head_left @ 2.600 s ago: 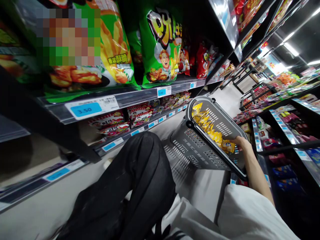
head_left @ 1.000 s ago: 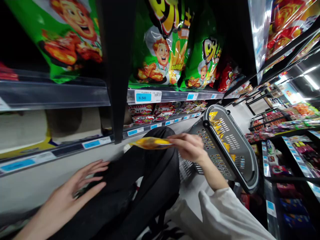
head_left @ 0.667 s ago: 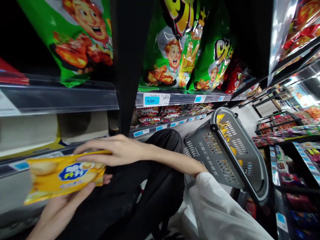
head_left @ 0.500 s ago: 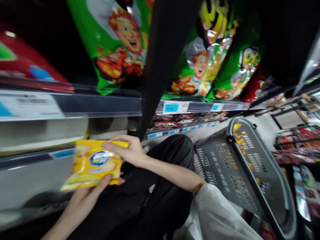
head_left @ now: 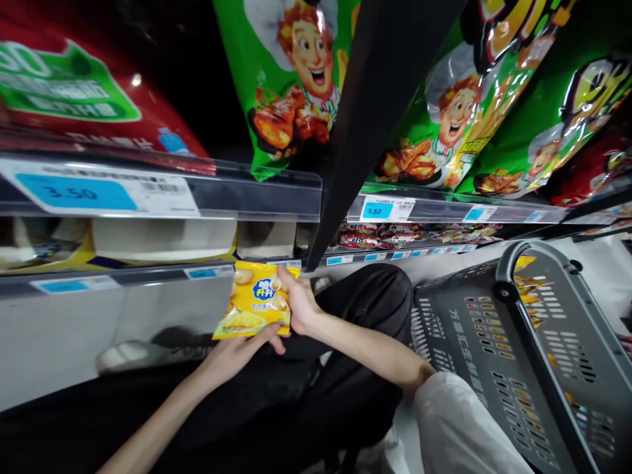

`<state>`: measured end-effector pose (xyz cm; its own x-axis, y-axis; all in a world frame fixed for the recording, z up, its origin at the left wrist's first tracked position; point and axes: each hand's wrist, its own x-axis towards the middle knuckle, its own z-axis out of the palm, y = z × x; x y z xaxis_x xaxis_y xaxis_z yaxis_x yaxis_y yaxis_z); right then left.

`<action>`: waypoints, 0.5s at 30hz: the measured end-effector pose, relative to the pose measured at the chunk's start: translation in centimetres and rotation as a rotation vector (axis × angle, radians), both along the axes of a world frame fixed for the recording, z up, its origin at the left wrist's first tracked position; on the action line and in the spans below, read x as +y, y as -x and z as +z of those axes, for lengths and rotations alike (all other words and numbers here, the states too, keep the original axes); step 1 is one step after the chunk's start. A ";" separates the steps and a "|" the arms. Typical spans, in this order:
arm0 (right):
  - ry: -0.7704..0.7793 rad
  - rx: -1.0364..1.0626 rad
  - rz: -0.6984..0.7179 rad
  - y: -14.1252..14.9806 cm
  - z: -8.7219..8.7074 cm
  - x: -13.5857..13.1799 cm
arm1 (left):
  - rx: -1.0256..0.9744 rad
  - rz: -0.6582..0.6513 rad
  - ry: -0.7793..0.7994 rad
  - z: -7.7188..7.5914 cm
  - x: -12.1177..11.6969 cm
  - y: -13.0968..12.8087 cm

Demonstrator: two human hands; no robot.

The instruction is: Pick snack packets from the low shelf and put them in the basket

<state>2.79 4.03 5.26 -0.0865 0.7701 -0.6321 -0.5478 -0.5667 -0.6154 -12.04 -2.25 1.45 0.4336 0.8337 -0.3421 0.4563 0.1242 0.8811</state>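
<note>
**Yellow packet (head_left: 257,300) gripped by both hands**

Just left of centre frame, before the lower shelf edge (head_left: 153,276), its right side is pinched by the right hand (head_left: 305,304), its bottom edge grasped by the left hand (head_left: 241,350); the soft wrapper is presumably steadied thus. At lower right, yellow packs (head_left: 524,263) are contained by the grey basket (head_left: 459,339), apparently kept within reach.
</note>
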 end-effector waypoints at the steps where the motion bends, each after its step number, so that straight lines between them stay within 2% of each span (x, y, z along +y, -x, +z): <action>1: 0.011 -0.007 -0.011 -0.1 -0.3 0.2 | -0.013 0.003 0.003 -0.1 0.2 0.0; 5: 0.027 0.000 -0.020 -0.3 -1.2 0.6 | -0.043 0.067 0.070 0.1 0.5 -0.3; 7: 0.035 0.035 0.013 -0.5 -1.1 0.4 | -0.086 0.052 0.106 0.6 0.4 -0.8; 11: -0.017 0.009 0.001 -0.9 -0.7 0.5 | -0.250 0.034 0.045 1.2 0.6 -1.3; 15: -0.065 -0.069 0.014 -1.3 -1.3 1.3 | -0.364 0.038 -0.026 1.1 1.2 -0.9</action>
